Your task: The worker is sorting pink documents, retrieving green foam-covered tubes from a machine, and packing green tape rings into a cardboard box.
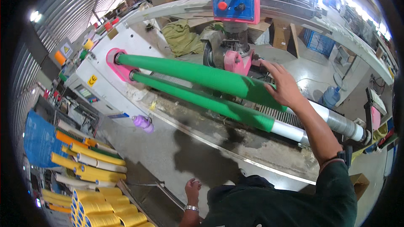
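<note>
Right hand (283, 85), grip spread flat on upper green roll (198, 74); pink cutter head (235, 61) just behind.

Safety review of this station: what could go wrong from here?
1. The right hand rests on the upper green roll, close to the pink cutter head; fingers could get caught if the shafts turn.
2. The left hand hangs free, so a lean forward is unsupported.

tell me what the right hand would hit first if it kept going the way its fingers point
The right hand rests on the upper green roll, fingers pointing up-left. Going on, it would probably meet the pink machine head first, though depth is unclear.
</note>
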Tool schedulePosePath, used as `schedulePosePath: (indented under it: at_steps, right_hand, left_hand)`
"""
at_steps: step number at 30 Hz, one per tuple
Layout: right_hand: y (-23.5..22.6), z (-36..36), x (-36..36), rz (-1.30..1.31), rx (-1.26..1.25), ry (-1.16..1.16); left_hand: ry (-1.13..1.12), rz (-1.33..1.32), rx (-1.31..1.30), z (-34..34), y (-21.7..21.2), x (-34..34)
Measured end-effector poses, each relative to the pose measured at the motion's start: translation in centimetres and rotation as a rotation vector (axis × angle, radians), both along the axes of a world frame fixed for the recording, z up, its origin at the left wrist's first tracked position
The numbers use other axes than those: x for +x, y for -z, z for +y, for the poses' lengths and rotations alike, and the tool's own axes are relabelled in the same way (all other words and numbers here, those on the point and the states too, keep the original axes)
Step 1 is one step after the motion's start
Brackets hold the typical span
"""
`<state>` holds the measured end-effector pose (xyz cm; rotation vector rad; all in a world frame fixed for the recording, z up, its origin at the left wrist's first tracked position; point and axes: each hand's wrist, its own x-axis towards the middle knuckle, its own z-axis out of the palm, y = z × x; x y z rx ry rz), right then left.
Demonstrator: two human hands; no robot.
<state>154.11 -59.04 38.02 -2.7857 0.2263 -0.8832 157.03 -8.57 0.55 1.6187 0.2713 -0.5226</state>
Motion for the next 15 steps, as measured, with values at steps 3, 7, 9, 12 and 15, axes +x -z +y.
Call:
schedulePosePath:
  at_steps: [3, 7, 9, 12, 15]
  right_hand:
    - [-1.5, -1.9, 7.4, -0.013, -0.063, -0.019]
    - [-3.7, -4.2, 15.0, -0.070, -0.119, 0.061]
    - [-4.4, -4.5, 18.1, -0.097, -0.149, 0.133]
    - [-4.4, -5.1, 22.3, -0.140, -0.203, 0.160]
    - [-5.4, -5.2, 24.3, -0.091, -0.180, 0.269]
  left_hand:
    - [0.045, 0.026, 0.046, -1.5, -0.8, 3.3]
    - [0.179, 0.057, 0.005, -3.0, 1.1, 9.1]
    - [0.308, 0.104, 0.053, -3.4, 1.8, 11.9]
    - [0.392, 0.037, -0.019, -1.5, 3.3, 15.4]
    - [0.141, 0.359, -0.229, 0.3, 6.9, 21.9]
